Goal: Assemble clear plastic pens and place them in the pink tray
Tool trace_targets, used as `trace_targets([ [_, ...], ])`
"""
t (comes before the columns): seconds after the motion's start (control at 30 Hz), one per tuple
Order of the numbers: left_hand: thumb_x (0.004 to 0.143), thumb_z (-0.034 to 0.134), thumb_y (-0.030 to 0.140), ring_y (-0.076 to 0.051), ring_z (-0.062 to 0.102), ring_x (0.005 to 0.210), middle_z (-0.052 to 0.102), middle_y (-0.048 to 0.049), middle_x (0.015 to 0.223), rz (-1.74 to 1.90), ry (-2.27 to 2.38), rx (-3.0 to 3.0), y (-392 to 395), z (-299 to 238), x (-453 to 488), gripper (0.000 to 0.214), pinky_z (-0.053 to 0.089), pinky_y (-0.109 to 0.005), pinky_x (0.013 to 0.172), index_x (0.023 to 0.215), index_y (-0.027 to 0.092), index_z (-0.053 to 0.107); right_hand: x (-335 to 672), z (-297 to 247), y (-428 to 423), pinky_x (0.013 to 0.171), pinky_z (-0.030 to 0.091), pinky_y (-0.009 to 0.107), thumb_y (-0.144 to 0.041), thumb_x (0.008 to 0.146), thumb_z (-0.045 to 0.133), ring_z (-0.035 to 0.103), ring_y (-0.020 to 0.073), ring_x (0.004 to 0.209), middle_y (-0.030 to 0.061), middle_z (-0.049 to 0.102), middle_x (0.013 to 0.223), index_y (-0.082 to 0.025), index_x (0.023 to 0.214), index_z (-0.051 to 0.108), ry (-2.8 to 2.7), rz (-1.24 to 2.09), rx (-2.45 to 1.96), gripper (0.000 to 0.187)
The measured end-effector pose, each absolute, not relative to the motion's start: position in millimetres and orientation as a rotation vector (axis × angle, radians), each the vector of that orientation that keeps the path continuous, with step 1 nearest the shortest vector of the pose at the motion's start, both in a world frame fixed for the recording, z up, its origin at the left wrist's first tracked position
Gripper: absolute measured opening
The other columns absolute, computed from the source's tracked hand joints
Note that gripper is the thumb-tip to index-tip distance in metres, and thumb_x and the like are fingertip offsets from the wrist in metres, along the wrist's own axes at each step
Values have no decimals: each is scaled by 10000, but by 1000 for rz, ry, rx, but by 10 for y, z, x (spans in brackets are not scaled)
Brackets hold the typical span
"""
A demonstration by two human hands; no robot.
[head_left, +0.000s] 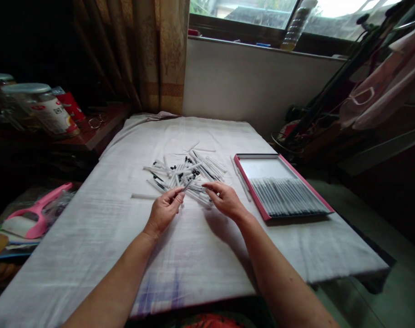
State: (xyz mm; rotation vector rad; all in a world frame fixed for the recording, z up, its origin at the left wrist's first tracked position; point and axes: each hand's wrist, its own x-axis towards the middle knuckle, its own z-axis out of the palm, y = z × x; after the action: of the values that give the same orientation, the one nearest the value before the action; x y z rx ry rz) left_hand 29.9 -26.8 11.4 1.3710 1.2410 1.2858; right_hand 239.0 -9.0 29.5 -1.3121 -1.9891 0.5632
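My left hand (164,209) is closed, thumb against fingers, around a slim grey pen (187,186) that points up and to the right. Facing it a short distance away, my right hand (226,199) has its thumb and fingertips drawn together; whatever they pinch is too small to name. Just beyond both hands lies a loose heap of clear and white pen barrels (200,166), mixed with small black pieces like caps (187,160). To the right, a shallow pink-edged box (257,197) holds a neat row of clear pens (289,196) in its near part.
A white cloth (101,228) covers the table. One or two loose barrels (240,178) lie along the box's left side. Jars (47,109) and glasses (97,120) stand on a side table at left, above a pink-handled tool (40,212). Wall and window are behind.
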Motion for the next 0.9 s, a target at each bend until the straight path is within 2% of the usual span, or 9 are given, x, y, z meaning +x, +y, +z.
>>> trace_targets([
  [0.1, 781, 664, 416, -131, 589, 523, 680, -9, 651, 1176, 1273, 1604, -315, 78, 324, 312, 471, -218, 476, 991, 203, 754, 2485, 128, -126, 690, 501, 284, -299, 864, 549, 623, 158, 771, 50, 684, 882, -171, 1016, 646, -1736, 836, -1187, 221],
  [0.17, 810, 635, 392, -176, 673, 682, 741, -37, 777, 1141, 1287, 1745, -329, 62, 325, 277, 536, -256, 604, 989, 218, 756, 2507, 88, -132, 628, 492, 267, -343, 838, 574, 584, 136, 683, 18, 635, 793, -163, 976, 621, -1633, 966, -1153, 232],
  [0.23, 830, 615, 383, -206, 703, 824, 765, -53, 901, 1121, 1287, 1856, -330, 53, 318, 268, 558, -298, 738, 994, 225, 756, 2514, 100, -135, 608, 480, 253, -358, 822, 591, 557, 120, 652, -1, 603, 757, -166, 946, 611, -1579, 1034, -1121, 230],
  [0.3, 842, 602, 380, -216, 709, 886, 766, -59, 963, 1097, 1278, 1931, -322, 48, 307, 269, 554, -316, 805, 1003, 227, 755, 2516, 132, -140, 599, 465, 243, -359, 810, 602, 540, 111, 640, -6, 595, 749, -171, 933, 614, -1560, 1058, -1100, 225],
  [0.9, 869, 560, 349, -199, 706, 891, 763, -47, 980, 927, 1290, 2102, -341, 95, 292, 285, 543, -296, 828, 1049, 220, 740, 2531, 174, -165, 607, 433, 252, -334, 777, 650, 522, 110, 645, 0, 614, 770, -184, 909, 658, -1541, 1152, -1054, 201],
])
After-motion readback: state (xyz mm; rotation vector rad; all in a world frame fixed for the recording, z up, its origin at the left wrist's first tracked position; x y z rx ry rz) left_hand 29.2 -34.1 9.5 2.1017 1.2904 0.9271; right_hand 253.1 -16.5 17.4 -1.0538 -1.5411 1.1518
